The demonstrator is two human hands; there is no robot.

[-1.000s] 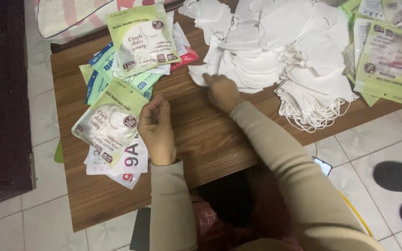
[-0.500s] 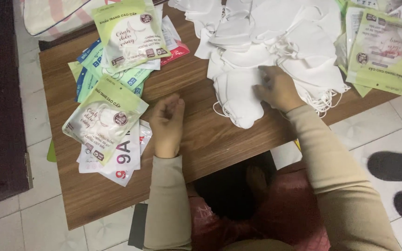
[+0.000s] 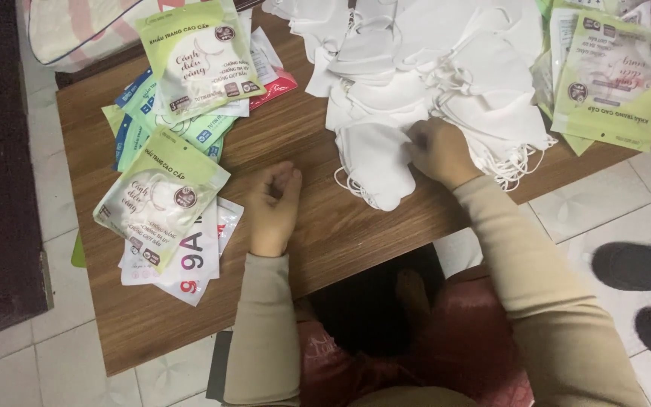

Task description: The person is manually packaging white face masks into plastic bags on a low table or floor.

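Right hand (image 3: 440, 151) is on the mask pile (image 3: 446, 68), fingers curled and pinched on the top edge of one white mask (image 3: 377, 162) at the pile's near edge. That mask lies flat on the table (image 3: 340, 226), ear loops trailing off its left side. Thumb is hidden under the fingers, so whether it has the mask fully gripped or just pressed down — can't tell for sure.

Left hand (image 3: 273, 207) rests on bare wood, well left of the mask, fingers loosely curled together, holding nothing.

Around them:
- Green-and-white pouch (image 3: 161, 197) just left of the left hand, lying on top of some flat white packs (image 3: 194, 260).
- Second green pouch (image 3: 199, 53) at the far left of the table, over a fan of blue and green packs (image 3: 141, 124).
- More green pouches (image 3: 612, 79) at the far right, touching the pile's edge.
- Dark shoes (image 3: 646, 290) on the tiled floor to the right — another person's, apart from the table.
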